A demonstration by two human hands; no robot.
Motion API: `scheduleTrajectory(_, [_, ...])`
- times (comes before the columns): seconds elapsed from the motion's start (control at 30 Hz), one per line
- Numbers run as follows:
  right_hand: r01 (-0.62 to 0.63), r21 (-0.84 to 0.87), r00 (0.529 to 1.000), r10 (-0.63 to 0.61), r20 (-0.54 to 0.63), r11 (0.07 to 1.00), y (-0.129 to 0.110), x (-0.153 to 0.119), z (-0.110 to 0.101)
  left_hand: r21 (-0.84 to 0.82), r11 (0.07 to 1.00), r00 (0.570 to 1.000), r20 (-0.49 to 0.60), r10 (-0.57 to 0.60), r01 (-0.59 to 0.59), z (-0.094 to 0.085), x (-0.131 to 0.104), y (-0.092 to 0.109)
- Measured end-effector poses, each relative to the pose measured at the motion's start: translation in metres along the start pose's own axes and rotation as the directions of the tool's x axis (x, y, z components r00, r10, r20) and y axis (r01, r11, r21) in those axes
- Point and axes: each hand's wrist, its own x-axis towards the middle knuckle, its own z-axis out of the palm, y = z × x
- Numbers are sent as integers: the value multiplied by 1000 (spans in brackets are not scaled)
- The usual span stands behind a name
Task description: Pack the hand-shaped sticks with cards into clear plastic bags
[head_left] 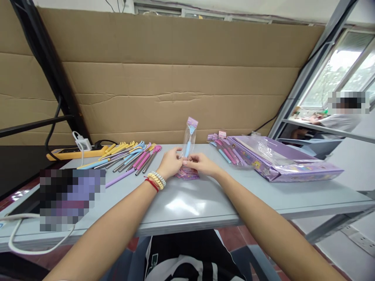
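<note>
Between my two hands stands a clear plastic sleeve with a purple top, and inside it is a light blue hand-shaped scratcher (188, 145). My left hand (172, 162) pinches the lower part of the sleeve from the left, bracelets on its wrist. From the right, my right hand (200, 164) closes its fingers on the same lower part. Beneath both hands lie purple printed packets (187, 174) on the table. To the left is a pile of loose scratchers (131, 156) in yellow, blue, pink and purple. Several bagged scratchers (227, 151) lie to the right.
A purple box (293, 160) with clear plastic on it sits on the grey table (222, 210) at right. At left are a blurred device (70, 195), white cables and a yellow tray (70, 154). Cardboard stands behind. Another person (342, 119) sits at far right.
</note>
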Motion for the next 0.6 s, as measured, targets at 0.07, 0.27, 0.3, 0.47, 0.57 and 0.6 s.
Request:
scheduleTrajectory(0.07, [0,-86,999,-3,-38,996,3,1,1,7,1000,999,48,16,-17,1,-1,0])
scheduleTrajectory(0.27, [-47,-243,968,-16,-250,969,1,1,-4,-202,978,974,228,-7,55,4,-6,10])
scheduleTrajectory(0.3, [-52,-247,958,-22,-286,968,1,0,-6,-237,970,960,279,18,50,3,-7,12])
scheduleTrajectory(0.47, [7,-257,959,-78,-271,966,2,-4,-16,-191,980,892,450,34,59,-3,-11,15])
scheduleTrajectory(0.57, [53,-370,965,-144,-221,927,3,-4,-19,-107,994,868,495,36,20,-5,-12,14])
scheduleTrajectory(0.6, [70,-404,959,-173,-224,912,2,-4,-20,-88,996,866,497,58,-16,-5,-11,14])
